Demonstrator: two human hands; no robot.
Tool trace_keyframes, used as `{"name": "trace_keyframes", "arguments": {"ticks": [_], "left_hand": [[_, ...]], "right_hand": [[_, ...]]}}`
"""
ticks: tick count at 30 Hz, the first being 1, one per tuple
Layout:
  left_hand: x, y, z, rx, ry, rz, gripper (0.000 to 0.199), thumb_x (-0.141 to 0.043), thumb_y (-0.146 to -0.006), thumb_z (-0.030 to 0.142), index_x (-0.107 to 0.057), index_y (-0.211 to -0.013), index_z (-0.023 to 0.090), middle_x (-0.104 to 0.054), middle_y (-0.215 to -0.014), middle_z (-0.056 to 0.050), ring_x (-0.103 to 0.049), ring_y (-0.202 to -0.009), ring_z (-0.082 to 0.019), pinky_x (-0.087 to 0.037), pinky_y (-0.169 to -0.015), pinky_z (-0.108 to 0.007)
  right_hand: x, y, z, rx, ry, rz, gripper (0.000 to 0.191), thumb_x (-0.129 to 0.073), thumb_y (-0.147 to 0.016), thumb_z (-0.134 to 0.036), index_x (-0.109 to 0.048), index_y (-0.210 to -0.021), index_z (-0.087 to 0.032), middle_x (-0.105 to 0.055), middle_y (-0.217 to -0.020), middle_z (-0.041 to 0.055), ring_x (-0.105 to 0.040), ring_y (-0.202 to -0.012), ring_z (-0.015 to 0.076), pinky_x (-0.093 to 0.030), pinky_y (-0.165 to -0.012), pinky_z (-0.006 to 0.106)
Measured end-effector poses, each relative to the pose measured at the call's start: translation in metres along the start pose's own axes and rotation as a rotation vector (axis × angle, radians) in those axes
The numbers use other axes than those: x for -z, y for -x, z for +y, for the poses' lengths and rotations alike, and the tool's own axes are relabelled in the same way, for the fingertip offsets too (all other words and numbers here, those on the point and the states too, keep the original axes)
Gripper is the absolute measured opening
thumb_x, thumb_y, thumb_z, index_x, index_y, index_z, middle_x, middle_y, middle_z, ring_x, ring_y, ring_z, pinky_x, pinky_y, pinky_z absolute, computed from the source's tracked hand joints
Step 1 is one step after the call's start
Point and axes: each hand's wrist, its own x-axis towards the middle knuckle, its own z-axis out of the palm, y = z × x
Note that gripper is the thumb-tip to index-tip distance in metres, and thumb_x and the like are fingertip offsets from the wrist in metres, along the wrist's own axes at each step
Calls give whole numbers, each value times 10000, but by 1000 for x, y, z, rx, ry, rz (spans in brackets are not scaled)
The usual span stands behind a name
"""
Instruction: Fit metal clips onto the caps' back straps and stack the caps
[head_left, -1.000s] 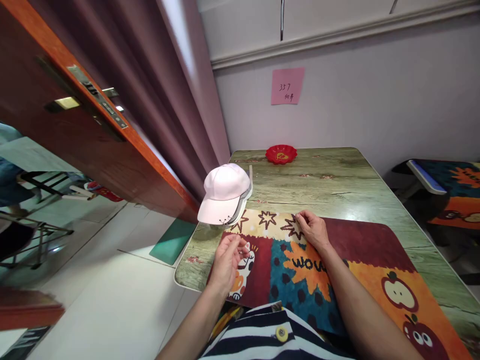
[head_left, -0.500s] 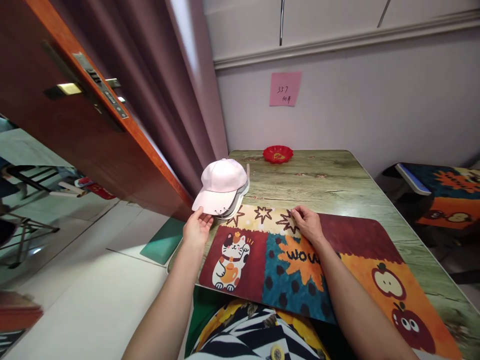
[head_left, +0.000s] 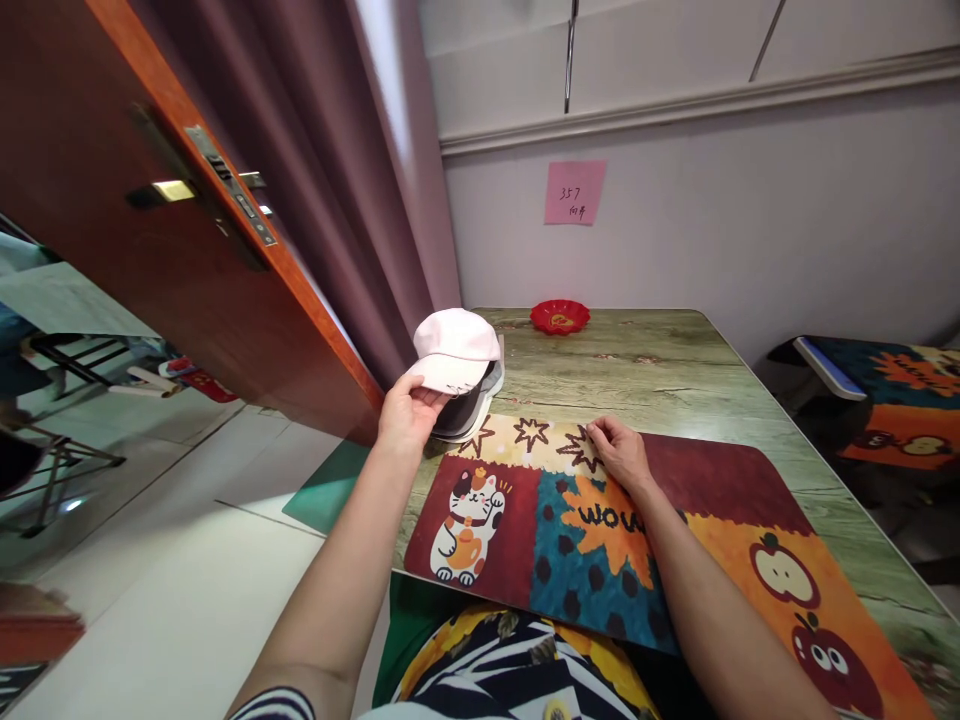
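Observation:
At the table's left edge, my left hand (head_left: 410, 412) is closed on the brim of a pale pink baseball cap (head_left: 454, 345), thumb on top and fingers beneath. The cap's brim is raised off a stack of other caps (head_left: 466, 414), of which dark grey and white brims show. Small metal rings hang on the pink brim's edge. My right hand (head_left: 619, 450) rests on the patterned mat (head_left: 480, 510), by a brown star outline, with its fingers curled together. Whether anything is between those fingertips is hidden.
The wood-grain table (head_left: 630, 375) carries a red scalloped dish (head_left: 560, 316) at its back. A brown door (head_left: 225, 270) and a purple curtain (head_left: 352, 180) stand close on the left. A pink note (head_left: 575, 192) is on the wall. Another mat-covered table (head_left: 900, 390) is at right.
My left hand has taken hold of the pink cap's brim and lifted it, opening a gap above the dark cap below. The right hand stays in place on the mat.

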Motion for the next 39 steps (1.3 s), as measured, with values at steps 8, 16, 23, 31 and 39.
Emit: {"name": "trace_keyframes", "arguments": {"ticks": [8,16,23,31,39], "left_hand": [[-41,30,-50,49,173,-274,359,-566,-728,-3,-667,-1046,130,-765,-883,-62,-727,-831,-185,-607,-846,-354],[-23,62,-170,418,149,-327,416,-599,-770,10,-668,-1169,105,-785,-951,-110,-746,-827,-191,-593,-875,-335],[-4,63,-197,472,25,-575,452,-731,-828,203,-622,-1258,117,-768,-1089,-150,-715,-1086,-298,-520,-1046,-496],[-5,29,-196,579,7,-313,365,-680,-863,204,-631,-1218,134,-784,-987,-110,-734,-1031,-279,-550,-1018,-477],[10,13,-200,478,-4,-342,351,-714,-753,68,-688,-1098,130,-787,-954,-87,-749,-966,-243,-522,-1059,-413]], "right_hand": [[-1,-2,1,-51,-280,-27,355,-668,-830,-551,-683,-750,-205,-628,-615,-1,-537,-577,160,-397,-583,274],[8,-7,-7,-299,-1279,-186,459,-650,-855,-632,-687,-1089,-239,-749,-1070,62,-703,-923,202,-591,-784,325],[4,-8,-7,-365,-1424,-134,417,-796,-762,-221,-668,-1158,-233,-767,-1100,20,-729,-885,184,-617,-750,288],[11,-9,-4,-394,-1370,-206,450,-811,-722,-253,-659,-1143,-214,-779,-1012,36,-731,-834,216,-604,-750,334],[17,-7,-4,-378,-1249,-242,403,-757,-770,-435,-663,-1101,-225,-777,-1002,58,-732,-907,258,-595,-802,373]]}}
